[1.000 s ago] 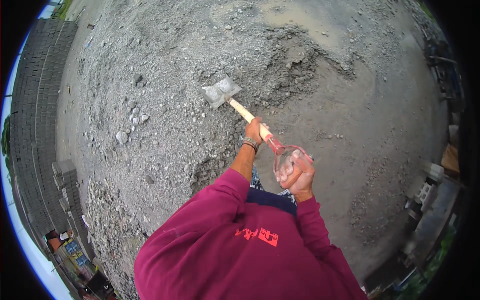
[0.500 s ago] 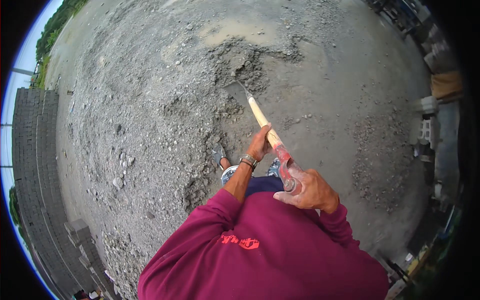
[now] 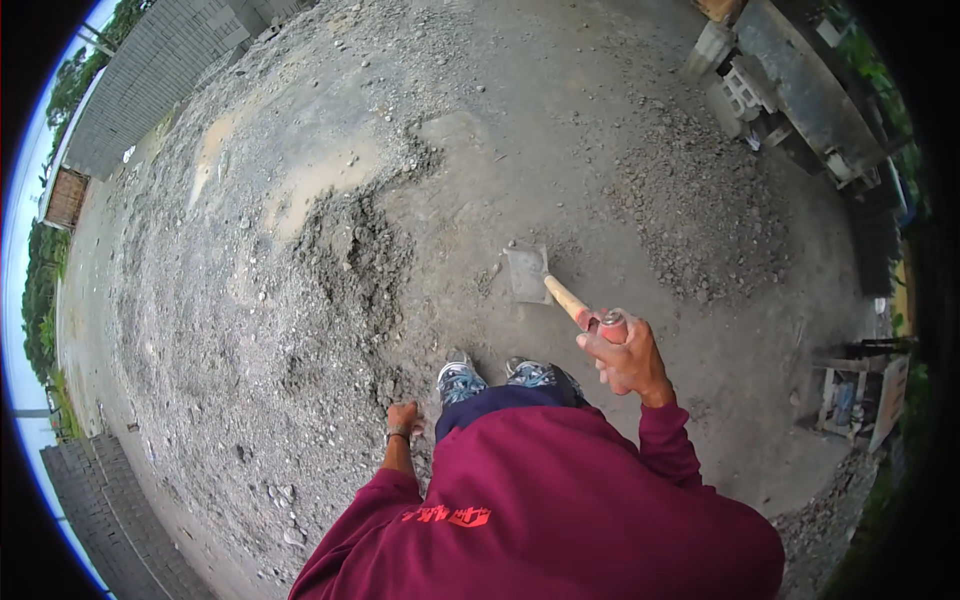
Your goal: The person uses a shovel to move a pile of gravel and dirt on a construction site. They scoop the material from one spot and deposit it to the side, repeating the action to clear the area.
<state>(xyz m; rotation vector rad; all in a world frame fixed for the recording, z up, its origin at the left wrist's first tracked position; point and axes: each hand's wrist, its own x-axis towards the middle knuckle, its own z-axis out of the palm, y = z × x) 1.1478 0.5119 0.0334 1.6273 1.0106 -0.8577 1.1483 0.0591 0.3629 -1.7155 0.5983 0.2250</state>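
Observation:
A shovel with a pale wooden shaft (image 3: 567, 301) and a red grip end is in my right hand (image 3: 632, 358). My fingers are wrapped round the red end. Its flat grey blade (image 3: 526, 274) is low over or on the grey ground ahead of my feet; I cannot tell whether it touches. No load shows on the blade. At my left side hangs my left hand (image 3: 404, 418), off the shovel, with a band on the wrist. Its fingers look curled in, with nothing seen in them. Left of my shoes lies a rough spread of gravel (image 3: 240, 330).
A dug, darker heap edge (image 3: 355, 250) and a muddy puddle (image 3: 315, 190) lie ahead to the left. A low gravel pile (image 3: 700, 220) lies ahead right. Hollow blocks (image 3: 745, 92) stand at far right, a small wooden stand (image 3: 855, 398) nearer. Stacked blocks (image 3: 110, 510) are at lower left.
My left hand has let go of the shaft and dropped to my left side. My right hand has swung the shovel rightward, away from the dug gravel. The view has turned right.

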